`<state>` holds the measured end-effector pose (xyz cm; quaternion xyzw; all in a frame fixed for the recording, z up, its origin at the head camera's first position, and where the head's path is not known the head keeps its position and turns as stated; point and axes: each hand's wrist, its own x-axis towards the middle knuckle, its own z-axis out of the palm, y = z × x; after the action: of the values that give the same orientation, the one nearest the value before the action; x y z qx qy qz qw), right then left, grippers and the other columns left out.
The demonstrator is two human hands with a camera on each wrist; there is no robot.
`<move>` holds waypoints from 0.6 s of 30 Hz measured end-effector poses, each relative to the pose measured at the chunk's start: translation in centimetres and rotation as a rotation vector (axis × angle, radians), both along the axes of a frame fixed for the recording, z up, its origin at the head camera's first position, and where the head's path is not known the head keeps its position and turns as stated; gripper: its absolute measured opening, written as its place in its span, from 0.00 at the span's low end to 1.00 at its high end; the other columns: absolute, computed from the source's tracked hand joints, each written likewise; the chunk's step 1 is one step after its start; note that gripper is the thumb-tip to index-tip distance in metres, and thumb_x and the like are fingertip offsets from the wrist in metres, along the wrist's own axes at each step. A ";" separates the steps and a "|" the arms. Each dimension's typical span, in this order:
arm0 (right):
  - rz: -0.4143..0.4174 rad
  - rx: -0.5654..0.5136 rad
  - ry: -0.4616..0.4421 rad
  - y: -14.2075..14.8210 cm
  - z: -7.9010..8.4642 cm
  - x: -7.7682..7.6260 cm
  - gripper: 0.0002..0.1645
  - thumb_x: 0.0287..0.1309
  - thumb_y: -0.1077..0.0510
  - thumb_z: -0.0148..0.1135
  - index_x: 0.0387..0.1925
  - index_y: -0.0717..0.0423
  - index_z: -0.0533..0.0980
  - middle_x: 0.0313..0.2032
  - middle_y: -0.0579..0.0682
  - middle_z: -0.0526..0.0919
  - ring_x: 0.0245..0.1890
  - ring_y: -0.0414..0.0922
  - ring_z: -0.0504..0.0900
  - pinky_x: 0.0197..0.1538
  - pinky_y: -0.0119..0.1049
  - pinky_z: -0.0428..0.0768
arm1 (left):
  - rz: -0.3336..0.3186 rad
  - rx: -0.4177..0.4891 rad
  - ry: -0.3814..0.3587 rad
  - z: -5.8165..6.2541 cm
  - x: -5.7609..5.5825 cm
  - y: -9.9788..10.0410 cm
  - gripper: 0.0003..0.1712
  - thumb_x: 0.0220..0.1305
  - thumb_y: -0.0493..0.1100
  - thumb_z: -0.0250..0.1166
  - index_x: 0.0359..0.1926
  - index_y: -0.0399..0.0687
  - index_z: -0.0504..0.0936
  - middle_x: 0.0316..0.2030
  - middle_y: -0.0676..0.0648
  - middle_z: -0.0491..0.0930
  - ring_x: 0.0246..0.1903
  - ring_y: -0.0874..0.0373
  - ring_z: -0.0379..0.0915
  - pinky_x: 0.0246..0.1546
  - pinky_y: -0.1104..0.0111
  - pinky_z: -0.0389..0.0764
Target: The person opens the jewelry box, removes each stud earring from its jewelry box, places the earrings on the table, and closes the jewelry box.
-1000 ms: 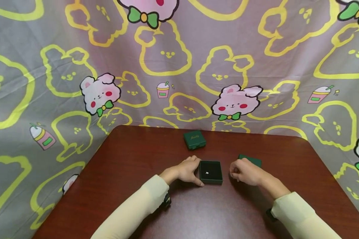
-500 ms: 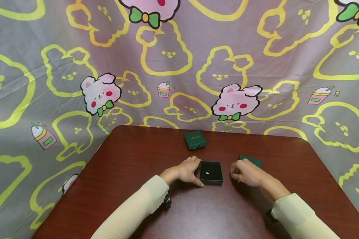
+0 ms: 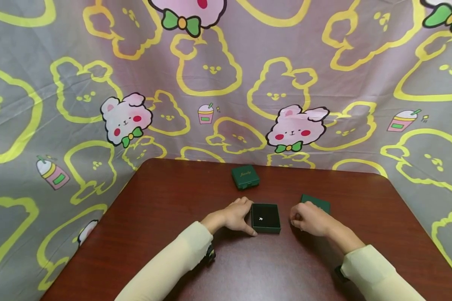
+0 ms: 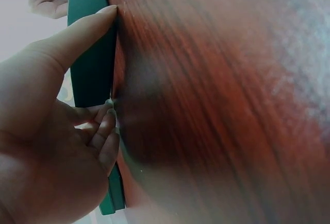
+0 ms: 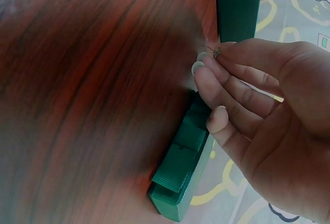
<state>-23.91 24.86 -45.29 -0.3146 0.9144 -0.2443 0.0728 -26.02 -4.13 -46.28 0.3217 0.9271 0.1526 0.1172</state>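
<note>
A dark green jewelry box (image 3: 266,230) with a black lining stands uncovered at mid-table. Inside it lies a small silvery star-shaped stud (image 3: 261,218). My left hand (image 3: 236,214) holds the box at its left side, thumb at the near corner and fingers at the far one. Just right of the box is my right hand (image 3: 310,218). Its thumb and fingertips pinch a tiny star-shaped stud earring (image 5: 215,52) with a thin post, seen in the right wrist view. Partly behind that hand lies a green piece (image 5: 180,162) with a ribbon bow.
Farther back on the brown wooden table (image 3: 181,184) sits a green box (image 3: 245,177) with gold lettering and a bow on its front. Behind the table hangs a grey curtain (image 3: 241,75) with cartoon bears and bunnies.
Both hands stay almost in place. The box and the stud inside it have not visibly moved; the view has only shifted slightly.
</note>
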 end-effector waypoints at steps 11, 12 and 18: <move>-0.008 0.000 0.007 -0.2 0.0 0.3 0.09 0.61 0.69 0.64 0.28 0.54 0.82 0.21 0.37 0.77 0.19 0.32 0.73 0.26 0.31 0.74 | 0.005 0.005 -0.003 -0.3 0.1 -0.1 0.47 0.47 0.61 0.82 0.62 0.45 0.73 0.54 0.49 0.72 0.54 0.55 0.67 0.59 0.67 0.70; -0.013 0.001 0.004 -0.3 0.0 0.3 0.09 0.61 0.69 0.64 0.28 0.54 0.82 0.21 0.37 0.77 0.19 0.32 0.73 0.26 0.31 0.74 | 0.005 0.008 -0.003 -0.3 0.1 -0.1 0.48 0.47 0.61 0.82 0.62 0.44 0.73 0.54 0.49 0.72 0.54 0.55 0.67 0.59 0.67 0.70; -0.039 0.015 -0.001 -0.3 0.1 0.3 0.09 0.58 0.70 0.65 0.27 0.54 0.81 0.22 0.38 0.78 0.19 0.33 0.73 0.25 0.31 0.73 | 0.007 0.011 -0.001 -0.2 -0.1 0.0 0.48 0.47 0.61 0.82 0.63 0.44 0.72 0.54 0.48 0.72 0.54 0.54 0.67 0.59 0.67 0.70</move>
<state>-23.56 24.55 -45.17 -0.2958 0.9222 -0.2389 0.0709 -26.07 -4.15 -46.51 0.3190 0.9273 0.1584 0.1151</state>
